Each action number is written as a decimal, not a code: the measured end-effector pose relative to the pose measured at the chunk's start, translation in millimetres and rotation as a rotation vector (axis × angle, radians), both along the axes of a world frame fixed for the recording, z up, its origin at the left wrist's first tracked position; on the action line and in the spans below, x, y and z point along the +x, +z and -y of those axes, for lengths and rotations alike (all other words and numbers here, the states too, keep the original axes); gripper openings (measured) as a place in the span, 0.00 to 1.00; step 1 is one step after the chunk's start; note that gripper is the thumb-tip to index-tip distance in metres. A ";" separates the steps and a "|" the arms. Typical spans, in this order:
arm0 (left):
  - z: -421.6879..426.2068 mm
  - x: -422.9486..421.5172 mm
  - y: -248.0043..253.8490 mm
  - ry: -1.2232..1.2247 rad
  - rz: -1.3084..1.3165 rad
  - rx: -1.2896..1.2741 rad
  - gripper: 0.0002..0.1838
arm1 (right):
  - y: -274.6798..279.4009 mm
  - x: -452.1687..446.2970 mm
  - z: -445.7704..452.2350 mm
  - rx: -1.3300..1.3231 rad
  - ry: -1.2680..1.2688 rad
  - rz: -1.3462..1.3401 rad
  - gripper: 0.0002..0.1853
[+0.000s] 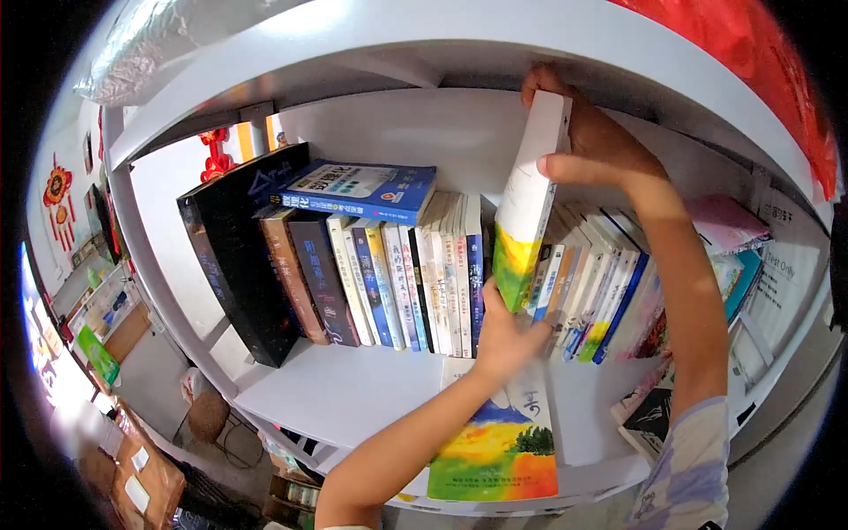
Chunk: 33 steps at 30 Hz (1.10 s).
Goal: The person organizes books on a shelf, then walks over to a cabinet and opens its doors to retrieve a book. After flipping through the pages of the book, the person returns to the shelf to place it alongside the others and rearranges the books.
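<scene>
My right hand [587, 146] grips the upper part of a thick white book [530, 190] with a yellow and green lower end, held upright and slightly tilted. At the lower end of that book is my left hand [512, 340], its fingers closed on the bottom. Behind and to both sides stands a row of upright books [415, 283] on the white shelf [309, 389]. Below my left hand, a book with a colourful landscape cover [495, 455] lies flat at the shelf's front edge.
A blue book [362, 190] lies across the tops of the left books, beside a large black one [238, 256]. At the right are pink and teal items [738, 265] and a dark-covered book [649, 420]. The upper shelf board [397, 53] hangs close above my right hand.
</scene>
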<state>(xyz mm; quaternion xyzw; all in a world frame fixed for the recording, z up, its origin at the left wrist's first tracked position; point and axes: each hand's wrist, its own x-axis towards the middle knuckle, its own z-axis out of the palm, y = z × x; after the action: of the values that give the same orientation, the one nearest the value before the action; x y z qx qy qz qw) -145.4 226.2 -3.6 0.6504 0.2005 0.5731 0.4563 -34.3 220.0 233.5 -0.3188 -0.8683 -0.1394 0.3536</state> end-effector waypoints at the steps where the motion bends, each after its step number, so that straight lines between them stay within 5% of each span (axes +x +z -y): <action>1: 1.5 -0.2 0.9 0.027 -0.014 0.009 0.42 | -3.8 -1.7 0.5 -0.004 0.019 -0.038 0.37; 6: 2.6 3.1 0.7 -0.017 0.033 -0.100 0.47 | -3.0 1.0 20.0 -0.103 0.198 -0.070 0.37; 10: -6.8 7.4 -2.7 0.154 -0.236 0.017 0.51 | -4.6 -4.3 32.4 -0.050 0.158 0.076 0.33; 12: -11.9 14.3 -15.8 0.288 -0.080 0.098 0.40 | -11.0 -10.7 37.5 0.029 0.016 0.169 0.33; 16: 3.2 5.2 5.6 0.071 0.086 0.075 0.27 | -10.4 -21.2 28.8 -0.131 0.009 0.064 0.33; 20: -7.3 -1.8 -12.8 0.156 -0.098 0.147 0.30 | -13.8 -23.1 13.1 -0.026 -0.029 0.172 0.34; 23: 1.1 -17.8 -14.7 -0.005 -0.138 0.002 0.34 | -16.1 -25.8 13.8 -0.212 -0.090 0.147 0.33; 26: 30.0 -52.6 18.7 0.029 -0.869 0.193 0.28 | -29.6 -18.5 1.3 -0.098 -0.149 0.156 0.33; 29: 38.1 -78.1 36.9 -0.182 -1.142 0.273 0.19 | -46.7 -10.4 -7.1 -0.075 -0.263 0.184 0.33; 33: 32.2 -72.5 44.8 0.277 -0.936 0.360 0.13 | -47.9 -5.2 -11.2 -0.065 -0.211 0.189 0.33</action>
<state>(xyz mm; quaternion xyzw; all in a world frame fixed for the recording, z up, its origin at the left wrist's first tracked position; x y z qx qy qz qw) -218.0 194.0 41.3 0.8726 0.3655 0.3015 0.1187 -39.5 231.2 185.6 -0.4049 -0.8634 -0.1770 0.2433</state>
